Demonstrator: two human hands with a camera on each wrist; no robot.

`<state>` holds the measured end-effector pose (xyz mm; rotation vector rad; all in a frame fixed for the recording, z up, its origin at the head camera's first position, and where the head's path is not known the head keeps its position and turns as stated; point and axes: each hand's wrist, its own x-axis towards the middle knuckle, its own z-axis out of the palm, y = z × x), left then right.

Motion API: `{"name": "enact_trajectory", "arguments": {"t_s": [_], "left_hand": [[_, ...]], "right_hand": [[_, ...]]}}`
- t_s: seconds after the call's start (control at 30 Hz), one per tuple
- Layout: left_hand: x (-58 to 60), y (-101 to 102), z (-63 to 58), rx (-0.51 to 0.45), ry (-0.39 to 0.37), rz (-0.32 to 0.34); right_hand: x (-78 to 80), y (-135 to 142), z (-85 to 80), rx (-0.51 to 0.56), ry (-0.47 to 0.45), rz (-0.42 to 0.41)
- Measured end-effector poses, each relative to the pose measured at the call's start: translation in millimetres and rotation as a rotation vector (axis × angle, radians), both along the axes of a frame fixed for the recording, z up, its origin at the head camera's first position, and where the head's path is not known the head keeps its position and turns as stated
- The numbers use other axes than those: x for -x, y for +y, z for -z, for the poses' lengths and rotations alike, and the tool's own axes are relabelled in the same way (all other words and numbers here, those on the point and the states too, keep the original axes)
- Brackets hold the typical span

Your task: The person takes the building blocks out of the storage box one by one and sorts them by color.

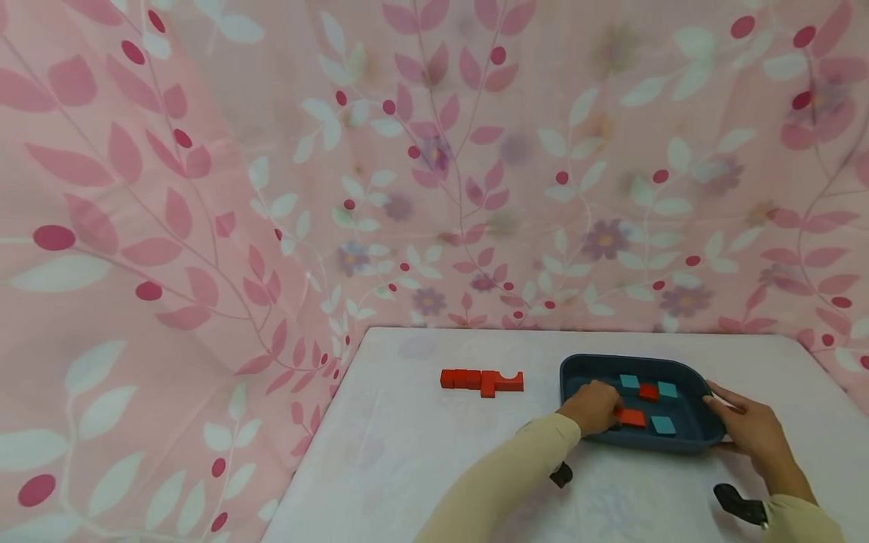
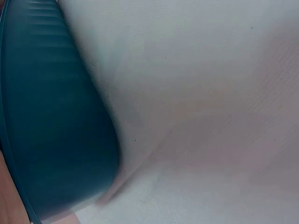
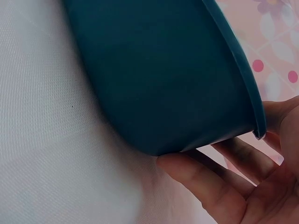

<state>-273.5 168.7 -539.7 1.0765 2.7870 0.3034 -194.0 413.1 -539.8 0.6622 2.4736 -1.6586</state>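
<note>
A dark blue, shallow plastic tray [image 1: 702,424] stands on the table between both hands. My left hand [image 1: 593,406] grips its left end, fingers curled over the rim beside a red block [image 1: 632,417]. The left wrist view shows the tray's outer wall [image 2: 60,107], with skin on both sides of the rim at lower left. My right hand [image 1: 753,430] holds the right end, thumb at the rim. In the right wrist view its fingers [image 3: 201,179] press against the wall from outside. Inside lie another red block [image 1: 649,392] and three light blue squares [image 1: 663,425].
Left of the tray, several red blocks [image 1: 465,378] lie in a row on the white-covered table [image 1: 400,452]; the right-hand one has a round notch. A pink floral curtain [image 1: 462,173] hangs behind the table and along its left side.
</note>
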Motion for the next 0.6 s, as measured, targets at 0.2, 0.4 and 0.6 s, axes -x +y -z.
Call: {"name": "enact_trajectory", "arguments": {"t_s": [0.2,0.4,0.6], "left_hand": [[12.1,-12,-2.6,0.036,0.122,0.126],[27.3,-34,-19.4,-0.018,0.141,0.156],[39.1,-58,-42.5,-0.092,0.143,0.154]], "right_hand": [[1.7,2,6.5,0.018,-0.015,-0.004],[4.4,2,8.5,0.013,-0.008,0.001],[3.6,2,7.4,0.007,-0.002,0.013]]}}
